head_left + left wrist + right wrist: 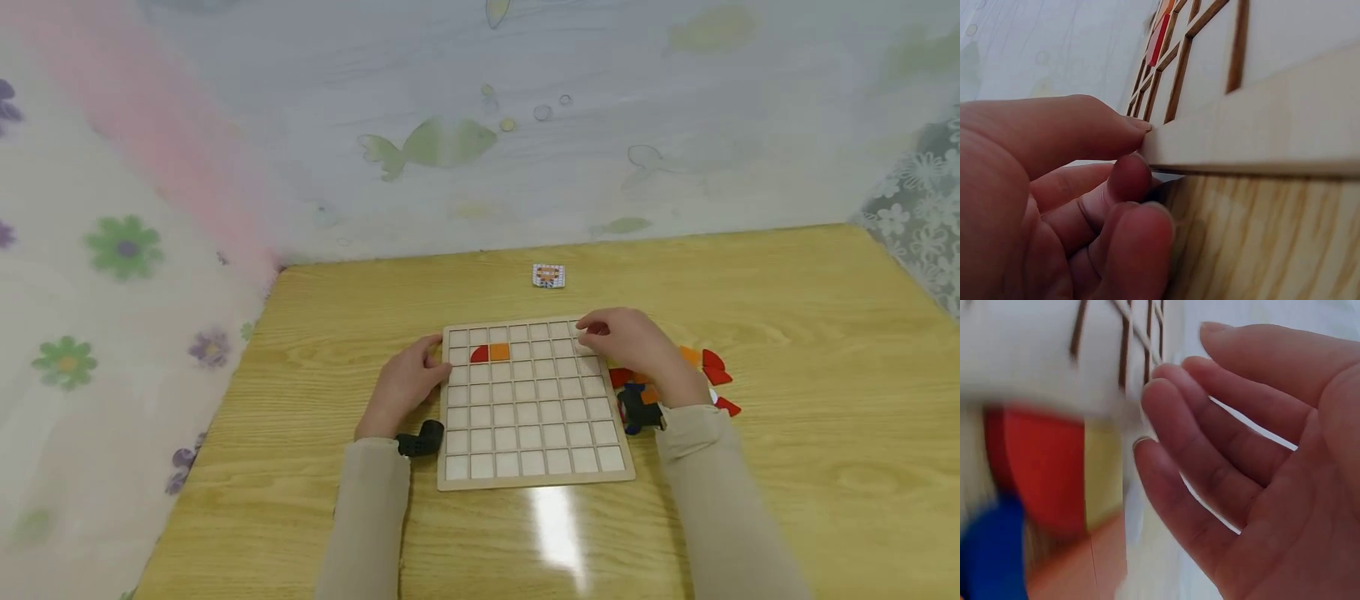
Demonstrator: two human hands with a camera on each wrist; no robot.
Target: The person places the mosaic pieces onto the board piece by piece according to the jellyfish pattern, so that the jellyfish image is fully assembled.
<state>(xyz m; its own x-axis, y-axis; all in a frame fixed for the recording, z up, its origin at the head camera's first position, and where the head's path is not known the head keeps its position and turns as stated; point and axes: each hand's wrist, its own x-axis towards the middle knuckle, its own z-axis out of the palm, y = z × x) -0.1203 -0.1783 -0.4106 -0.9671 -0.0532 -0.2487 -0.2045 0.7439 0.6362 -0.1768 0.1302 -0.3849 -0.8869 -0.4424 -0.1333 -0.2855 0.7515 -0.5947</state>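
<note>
A pale wooden grid board [525,414] lies flat on the table. Two pieces sit side by side in its second row: a red quarter-circle [480,355] and an orange square [499,352]. My left hand [403,383] pinches the board's left edge, thumb on the rim [1260,137] and forefinger against its side. Over the top right corner of the board is my right hand [637,346]. Its fingers are loosely bent and hold nothing, as the right wrist view shows.
Loose coloured pieces lie right of the board, among them a red one [713,361], an orange one [690,356] and a blue one [994,550]; my right arm partly covers them. A small patterned card [548,276] lies behind the board, near the wall [570,183].
</note>
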